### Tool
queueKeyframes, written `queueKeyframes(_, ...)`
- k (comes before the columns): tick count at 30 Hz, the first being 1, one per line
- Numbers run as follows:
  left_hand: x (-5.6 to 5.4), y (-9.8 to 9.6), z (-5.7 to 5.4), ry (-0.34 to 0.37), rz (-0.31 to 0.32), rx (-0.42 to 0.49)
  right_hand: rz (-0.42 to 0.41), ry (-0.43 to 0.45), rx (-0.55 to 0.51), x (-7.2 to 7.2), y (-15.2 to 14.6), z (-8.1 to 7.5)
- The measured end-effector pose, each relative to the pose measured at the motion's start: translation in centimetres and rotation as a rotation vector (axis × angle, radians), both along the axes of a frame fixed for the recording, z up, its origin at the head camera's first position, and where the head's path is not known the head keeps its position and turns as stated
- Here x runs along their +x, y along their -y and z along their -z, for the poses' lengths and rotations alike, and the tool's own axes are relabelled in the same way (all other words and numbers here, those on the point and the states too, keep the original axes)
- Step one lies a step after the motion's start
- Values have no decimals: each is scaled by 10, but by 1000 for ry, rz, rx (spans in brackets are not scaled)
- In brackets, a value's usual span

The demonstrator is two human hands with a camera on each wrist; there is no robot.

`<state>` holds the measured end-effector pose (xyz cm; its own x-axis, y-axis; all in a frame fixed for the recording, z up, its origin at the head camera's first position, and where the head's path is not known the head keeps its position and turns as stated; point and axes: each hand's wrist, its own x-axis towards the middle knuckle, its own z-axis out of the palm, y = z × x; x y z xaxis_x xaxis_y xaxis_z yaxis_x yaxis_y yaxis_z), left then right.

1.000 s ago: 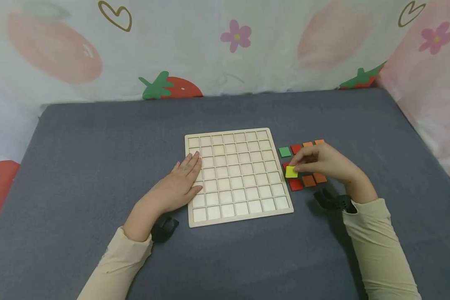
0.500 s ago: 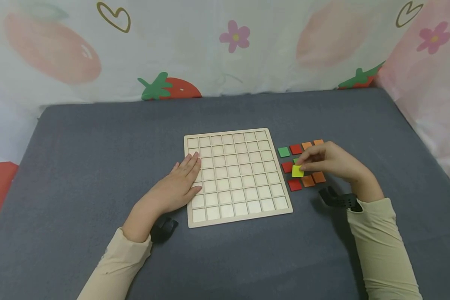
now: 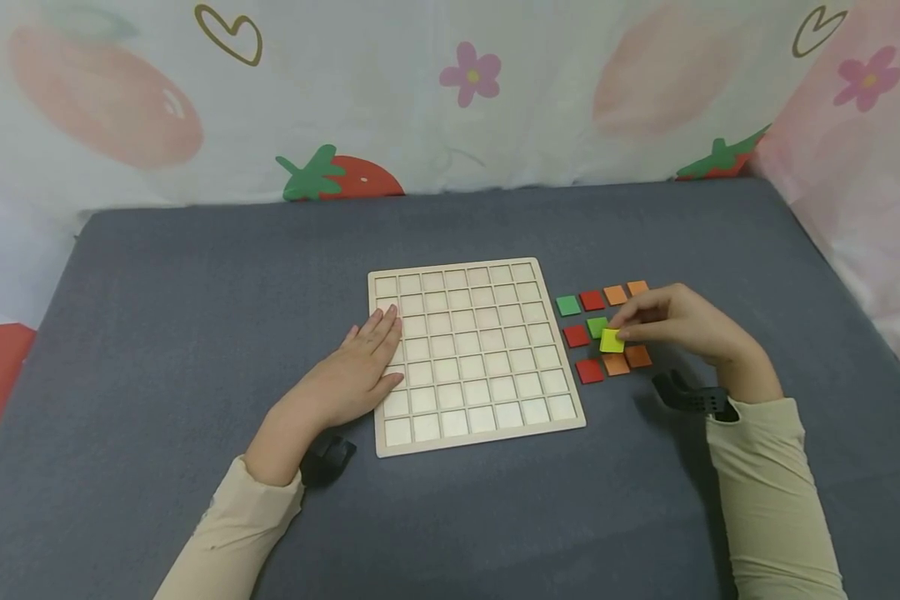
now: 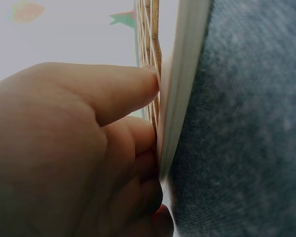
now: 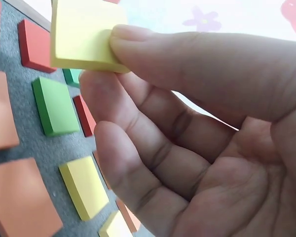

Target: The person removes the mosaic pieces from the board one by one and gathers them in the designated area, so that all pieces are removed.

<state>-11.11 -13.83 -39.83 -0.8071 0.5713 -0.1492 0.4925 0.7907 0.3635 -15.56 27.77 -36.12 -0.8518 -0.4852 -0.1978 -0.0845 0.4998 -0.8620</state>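
Note:
My right hand (image 3: 678, 325) pinches a small yellow square tile (image 3: 611, 341) between thumb and fingers, above the loose tiles. In the right wrist view the thumb lies on the face of that tile (image 5: 84, 37), and the other fingers are bent behind and below it. A green tile (image 3: 597, 327) lies just beyond it. My left hand (image 3: 352, 371) rests with straight fingers on the left edge of a pale wooden grid board (image 3: 491, 339), whose visible squares hold no tiles. In the left wrist view the thumb (image 4: 123, 91) touches the board's rim (image 4: 180, 89).
Right of the board lie rows of loose tiles: red tiles (image 3: 589, 372), a second green tile (image 3: 567, 306) and orange tiles (image 3: 615, 365). More yellow tiles (image 5: 84, 187) show in the right wrist view. A grey cloth (image 3: 195, 333) covers the table; a printed curtain (image 3: 390, 92) hangs behind.
My right hand has moved rightward with the yellow tile, away from the board. A red and a green tile that were partly covered now show. The left hand has stayed in place.

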Motion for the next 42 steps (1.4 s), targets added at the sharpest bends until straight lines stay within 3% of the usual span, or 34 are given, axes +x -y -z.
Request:
queueKeyframes(15, -1, 0, 0, 10, 0, 10, 42, -11, 106, 0, -24, 3)
queueKeyframes(27, -1, 0, -1, 8, -2, 2, 49, -25, 96, 3, -44, 4)
queueKeyframes(42, 0, -1, -1, 12, -10, -8, 91, 24, 169, 3, -57, 10)
